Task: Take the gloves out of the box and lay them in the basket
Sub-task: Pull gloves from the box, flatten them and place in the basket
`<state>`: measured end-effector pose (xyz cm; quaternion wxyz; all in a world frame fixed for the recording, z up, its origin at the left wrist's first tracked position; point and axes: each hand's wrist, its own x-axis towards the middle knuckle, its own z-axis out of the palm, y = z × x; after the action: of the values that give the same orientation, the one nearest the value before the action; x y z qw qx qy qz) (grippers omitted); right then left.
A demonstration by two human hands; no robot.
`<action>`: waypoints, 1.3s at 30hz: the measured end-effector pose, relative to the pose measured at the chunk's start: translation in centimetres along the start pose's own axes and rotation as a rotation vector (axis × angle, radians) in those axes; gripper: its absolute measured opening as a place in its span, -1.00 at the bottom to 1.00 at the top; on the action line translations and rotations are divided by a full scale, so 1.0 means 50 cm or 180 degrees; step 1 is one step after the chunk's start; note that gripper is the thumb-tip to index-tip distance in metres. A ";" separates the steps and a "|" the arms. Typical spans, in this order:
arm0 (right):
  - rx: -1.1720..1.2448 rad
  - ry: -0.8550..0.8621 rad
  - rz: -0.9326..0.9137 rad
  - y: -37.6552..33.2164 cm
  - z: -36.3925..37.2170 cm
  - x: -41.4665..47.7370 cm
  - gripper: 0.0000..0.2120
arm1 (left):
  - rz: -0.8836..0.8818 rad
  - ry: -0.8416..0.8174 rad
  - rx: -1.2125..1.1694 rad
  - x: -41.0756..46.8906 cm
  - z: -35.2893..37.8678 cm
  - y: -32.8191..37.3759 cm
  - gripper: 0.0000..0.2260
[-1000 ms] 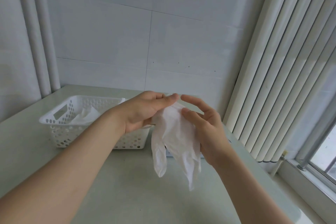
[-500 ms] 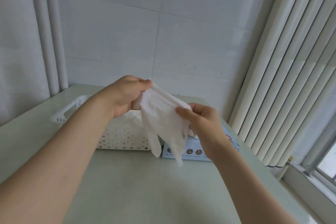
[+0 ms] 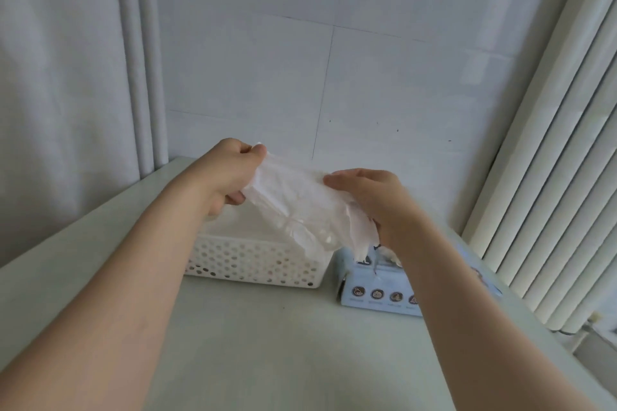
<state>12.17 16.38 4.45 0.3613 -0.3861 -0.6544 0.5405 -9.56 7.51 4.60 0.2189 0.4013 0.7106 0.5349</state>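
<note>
Transfer step in hand: the left hand (image 3: pixel 230 177) and right hand (image 3: pixel 377 200), fingers clamped on opposite ends, hold one glove (image 3: pixel 293 200) spread above the basket (image 3: pixel 253 264) beside the box (image 3: pixel 377 294); the next move probably calls for lowering it flat and releasing.

A pale, greenish-white table (image 3: pixel 267 344) fills the lower part of the view. Two things stand on it, toward the back: a white plastic basket (image 3: pixel 253 260) with walls full of round holes, and just beside it on the right a light blue box (image 3: pixel 377 290) — a row of small round icons runs along its near side.
</note>
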 end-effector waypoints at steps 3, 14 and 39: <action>-0.0519 0.0046 -0.0162 -0.007 0.020 0.028 -0.76 | -0.0031 0.0109 0.0524 0.001 -0.018 -0.023 -0.80; -0.2539 0.0336 -0.1314 0.058 0.107 0.091 -0.85 | -0.0186 0.0762 0.2441 0.023 -0.019 -0.103 -0.71; -0.3703 -0.1378 -0.0462 0.035 0.132 0.050 -0.42 | -0.0415 -0.1834 0.3002 -0.018 0.014 -0.037 -0.34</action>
<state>5.36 16.00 1.85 -0.0131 -0.3559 -0.9245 0.1357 -9.16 6.99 2.51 0.2337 0.5410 0.8078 0.0128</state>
